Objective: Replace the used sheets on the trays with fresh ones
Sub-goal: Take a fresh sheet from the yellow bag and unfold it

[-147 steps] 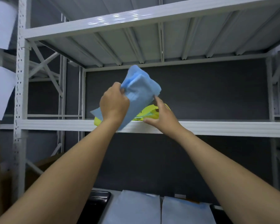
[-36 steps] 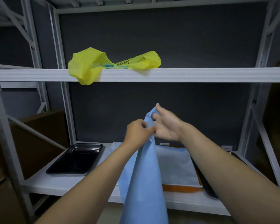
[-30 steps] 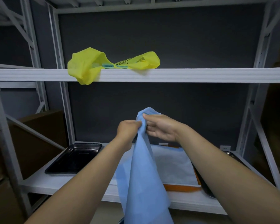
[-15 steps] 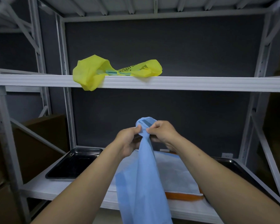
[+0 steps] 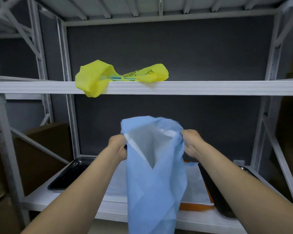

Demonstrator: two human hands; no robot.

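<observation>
Above the lower shelf (image 5: pixel 39 199) the blue sheet (image 5: pixel 156 183) hangs part-unfolded with its top edge pulled open, so by judgement no tray is lined with it yet. On the lower shelf, the black tray (image 5: pixel 69 174) at the left end and the second tray (image 5: pixel 215 191) at the right end show bare, with pale sheets (image 5: pixel 194 186) between them; spreading and laying remain. Above the lower shelf, the left hand (image 5: pixel 118 146) and right hand (image 5: pixel 190 142) each pinch that top edge in curled fingers.
</observation>
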